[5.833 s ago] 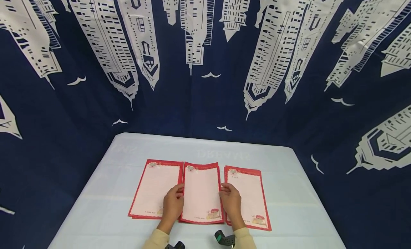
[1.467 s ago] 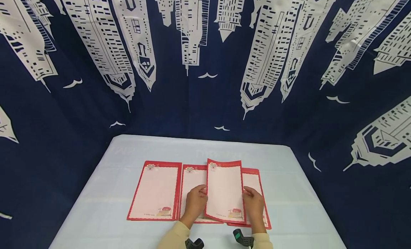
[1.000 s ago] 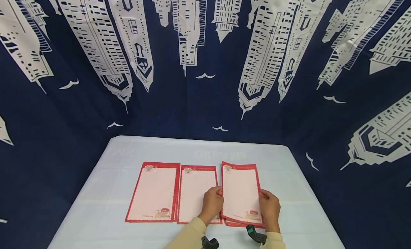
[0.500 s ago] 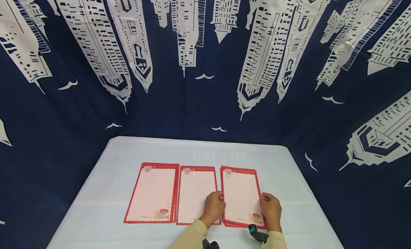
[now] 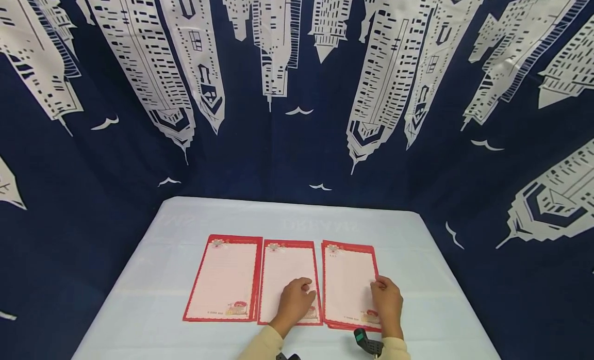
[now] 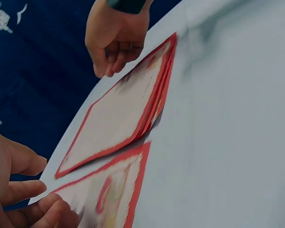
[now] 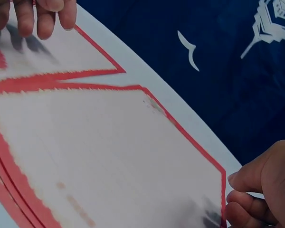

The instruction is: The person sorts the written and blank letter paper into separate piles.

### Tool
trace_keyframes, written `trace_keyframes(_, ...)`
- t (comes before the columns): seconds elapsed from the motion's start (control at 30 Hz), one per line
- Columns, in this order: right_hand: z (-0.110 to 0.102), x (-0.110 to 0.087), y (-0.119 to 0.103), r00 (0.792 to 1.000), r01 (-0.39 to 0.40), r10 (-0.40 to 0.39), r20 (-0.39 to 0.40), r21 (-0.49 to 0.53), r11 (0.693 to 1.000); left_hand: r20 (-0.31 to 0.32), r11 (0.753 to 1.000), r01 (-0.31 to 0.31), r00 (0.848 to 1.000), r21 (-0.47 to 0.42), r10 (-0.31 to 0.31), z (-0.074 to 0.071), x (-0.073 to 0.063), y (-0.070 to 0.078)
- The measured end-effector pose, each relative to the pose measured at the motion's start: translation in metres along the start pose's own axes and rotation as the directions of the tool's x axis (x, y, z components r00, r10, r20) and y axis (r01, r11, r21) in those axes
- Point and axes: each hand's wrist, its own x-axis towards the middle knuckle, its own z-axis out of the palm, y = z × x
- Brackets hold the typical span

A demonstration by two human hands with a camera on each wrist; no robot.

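Observation:
Three stacks of red-bordered letter paper lie side by side: a left stack [image 5: 225, 280], a middle stack [image 5: 285, 264] and a right stack [image 5: 348, 280]. Over the lower part of the middle stack hovers my left hand [image 5: 295, 301], its fingers loosely bent and holding nothing. In the left wrist view, thumb and fingertips [image 6: 57, 209] stand apart. My right hand [image 5: 389, 301] is at the right edge of the right stack. The right wrist view shows its thumb and fingers [image 7: 247, 209] just beside the paper edge, with no sheet between them. Several sheet edges show at the right stack's near side.
A white tablecloth [image 5: 153, 298] covers the table. Behind it hangs a dark blue cloth [image 5: 274, 153] printed with white buildings and birds. A black wrist device [image 5: 366, 342] sits by the right sleeve [image 5: 394, 349].
Both hands carried a sheet from the middle stack rightward and laid it on the right stack. The left hand then let go and moved back left; the right hand has loosened at the edge.

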Motion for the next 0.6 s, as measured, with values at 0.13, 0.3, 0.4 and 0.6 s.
trace_keyframes(0.13, 0.015, -0.012, -0.014, 0.997, 0.069, -0.069, 0.032, -0.007, 0.998, -0.068, 0.999, 0.022, 0.997, 0.031, -0.02, -0.023, -0.004, -0.008)
trace_keyframes(0.3, 0.045, -0.037, -0.036, 0.981, 0.138, -0.139, 0.139, 0.019, 0.99, -0.148, 0.996, 0.063, 0.988, 0.07, -0.052, -0.045, -0.008, -0.019)
trace_keyframes(0.4, 0.062, -0.049, -0.047, 0.967, 0.163, -0.167, 0.191, 0.038, 0.986, -0.175, 0.993, 0.084, 0.982, 0.085, -0.068, -0.054, -0.011, -0.025)
trace_keyframes(0.6, 0.079, -0.064, -0.063, 0.945, 0.2, -0.197, 0.262, 0.018, 0.98, -0.237, 0.983, 0.115, 0.968, 0.14, -0.08, -0.069, -0.019, -0.032)
